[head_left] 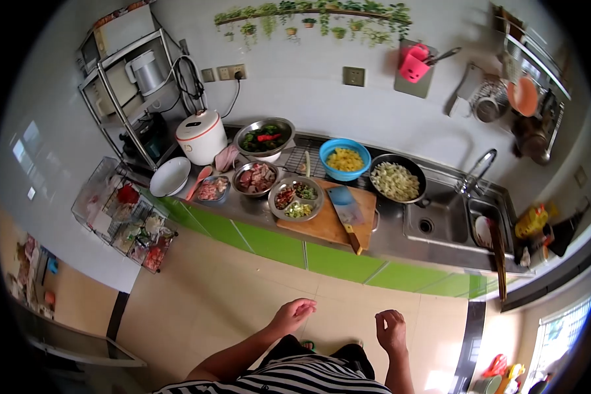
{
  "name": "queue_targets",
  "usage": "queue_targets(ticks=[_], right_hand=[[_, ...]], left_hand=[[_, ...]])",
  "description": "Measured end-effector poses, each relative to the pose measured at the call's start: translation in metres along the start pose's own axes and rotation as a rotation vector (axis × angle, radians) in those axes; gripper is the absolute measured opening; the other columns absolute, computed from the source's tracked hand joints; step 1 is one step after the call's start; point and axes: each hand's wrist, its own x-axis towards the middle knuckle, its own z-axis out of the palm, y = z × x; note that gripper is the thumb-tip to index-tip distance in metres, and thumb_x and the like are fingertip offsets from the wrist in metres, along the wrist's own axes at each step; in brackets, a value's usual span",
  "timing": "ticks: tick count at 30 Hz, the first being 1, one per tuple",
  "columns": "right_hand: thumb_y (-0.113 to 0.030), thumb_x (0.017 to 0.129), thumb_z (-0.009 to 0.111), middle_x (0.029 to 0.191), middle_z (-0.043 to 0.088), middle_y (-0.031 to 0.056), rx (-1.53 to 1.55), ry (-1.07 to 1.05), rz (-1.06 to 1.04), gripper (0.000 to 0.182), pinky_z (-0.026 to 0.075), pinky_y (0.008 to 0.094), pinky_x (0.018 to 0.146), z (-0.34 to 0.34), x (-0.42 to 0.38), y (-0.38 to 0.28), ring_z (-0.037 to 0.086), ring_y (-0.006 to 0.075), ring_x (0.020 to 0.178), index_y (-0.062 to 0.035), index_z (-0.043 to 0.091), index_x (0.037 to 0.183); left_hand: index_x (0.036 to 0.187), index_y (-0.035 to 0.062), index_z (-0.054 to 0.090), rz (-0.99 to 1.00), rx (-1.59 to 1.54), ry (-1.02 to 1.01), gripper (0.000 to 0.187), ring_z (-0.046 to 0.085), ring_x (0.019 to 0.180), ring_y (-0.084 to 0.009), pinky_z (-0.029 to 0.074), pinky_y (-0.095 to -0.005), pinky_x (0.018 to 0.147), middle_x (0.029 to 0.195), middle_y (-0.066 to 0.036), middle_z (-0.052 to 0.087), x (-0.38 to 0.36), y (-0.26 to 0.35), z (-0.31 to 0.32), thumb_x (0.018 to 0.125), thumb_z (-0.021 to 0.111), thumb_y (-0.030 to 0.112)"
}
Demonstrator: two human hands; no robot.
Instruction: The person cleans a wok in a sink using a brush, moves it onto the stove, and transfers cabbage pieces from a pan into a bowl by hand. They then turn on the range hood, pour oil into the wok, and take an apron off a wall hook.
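Note:
My left hand (294, 316) hangs in the air in front of the counter, its fingers loosely bent and nothing in it. To its right, my right hand (391, 330) is also held up with nothing in it, fingers relaxed and curling down. Neither one touches anything. Nearest on the counter is a cleaver (345, 213), lying on a wooden cutting board (322, 228) with its handle over the front edge. A divided steel plate (316, 209) of chopped seasonings overlaps the board's left side.
Along the steel counter stand a bowl of meat (255, 178), a blue basin (345, 172) of yellow pieces, a pan (398, 178) of chopped white vegetable, and a bowl of greens (264, 136). A rice cooker (201, 138) is left, a sink (436, 220) right.

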Motion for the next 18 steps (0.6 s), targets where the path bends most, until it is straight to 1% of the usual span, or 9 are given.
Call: queue_targets(ticks=[2,3,6,7,9,12,14,16,18], right_hand=[[-0.004,0.078,0.063,0.073,0.062,0.0138,0.031,-0.046,-0.041,0.007,0.047,0.0407,0.067,0.005,0.024,0.019,0.059,0.0323,0.070,-0.0012,0.059,0.072],[-0.004,0.078,0.063,0.073,0.062,0.0142,0.036,-0.062,-0.057,0.008,0.047,0.0407,0.067,0.008,0.038,0.030,0.059,0.0325,0.070,-0.0010,0.059,0.072],[-0.003,0.078,0.063,0.073,0.061,0.0154,0.067,-0.148,-0.085,0.007,0.047,0.0406,0.066,0.013,0.082,0.060,0.059,0.0333,0.070,-0.0003,0.059,0.073],[-0.003,0.078,0.063,0.073,0.061,0.0155,0.083,-0.159,-0.128,0.007,0.047,0.0404,0.065,0.014,0.100,0.067,0.059,0.0336,0.069,0.0001,0.059,0.073],[-0.002,0.078,0.063,0.073,0.061,0.0158,0.113,-0.195,-0.168,0.007,0.046,0.0400,0.065,0.011,0.136,0.079,0.059,0.0345,0.069,0.0009,0.058,0.073],[-0.002,0.078,0.062,0.073,0.061,0.0163,0.172,-0.220,-0.221,0.007,0.046,0.0400,0.065,0.010,0.190,0.098,0.059,0.0349,0.070,0.0005,0.058,0.074],[-0.001,0.078,0.062,0.074,0.060,0.0169,0.184,-0.274,-0.249,0.005,0.046,0.0405,0.064,0.014,0.221,0.118,0.059,0.0356,0.070,0.0000,0.058,0.074],[-0.003,0.078,0.062,0.073,0.060,0.0162,0.160,-0.315,-0.328,0.006,0.046,0.0424,0.064,0.019,0.247,0.130,0.058,0.0359,0.069,-0.0006,0.058,0.074],[-0.002,0.078,0.062,0.073,0.060,0.0169,0.166,-0.350,-0.329,0.006,0.046,0.0434,0.063,0.023,0.267,0.131,0.057,0.0369,0.069,-0.0003,0.058,0.074]], left_hand=[[0.110,-0.0012,0.057,0.017,-0.069,0.079,0.021,0.063,0.096,-0.0140,0.049,-0.0251,0.084,0.099,-0.010,0.065,0.014,-0.009,0.004,0.093,0.053,0.010],[0.110,-0.0012,0.057,-0.016,-0.048,0.120,0.022,0.063,0.093,-0.0138,0.049,-0.0254,0.082,0.098,-0.010,0.066,0.023,-0.008,0.007,0.093,0.053,0.011],[0.110,-0.0015,0.057,-0.090,-0.034,0.200,0.023,0.063,0.092,-0.0138,0.049,-0.0256,0.081,0.097,-0.010,0.066,0.051,-0.002,0.017,0.093,0.052,0.013],[0.110,-0.0015,0.057,-0.096,-0.040,0.227,0.023,0.063,0.092,-0.0138,0.049,-0.0256,0.081,0.097,-0.010,0.066,0.063,0.003,0.020,0.093,0.052,0.013],[0.113,-0.0025,0.056,-0.088,-0.113,0.236,0.023,0.061,0.099,-0.0148,0.047,-0.0265,0.087,0.101,-0.009,0.063,0.084,0.014,0.030,0.094,0.050,0.009],[0.113,-0.0024,0.056,-0.143,-0.186,0.296,0.023,0.060,0.099,-0.0153,0.046,-0.0265,0.088,0.101,-0.009,0.063,0.123,0.035,0.047,0.094,0.050,0.008],[0.114,-0.0025,0.056,-0.124,-0.211,0.355,0.023,0.060,0.100,-0.0152,0.045,-0.0264,0.089,0.101,-0.010,0.063,0.145,0.042,0.054,0.094,0.049,0.008],[0.114,-0.0025,0.056,-0.127,-0.240,0.397,0.024,0.060,0.100,-0.0152,0.045,-0.0264,0.089,0.102,-0.010,0.063,0.155,0.051,0.057,0.094,0.049,0.009],[0.114,-0.0027,0.056,-0.196,-0.177,0.426,0.025,0.060,0.100,-0.0152,0.045,-0.0263,0.089,0.102,-0.010,0.063,0.162,0.061,0.055,0.094,0.049,0.009]])
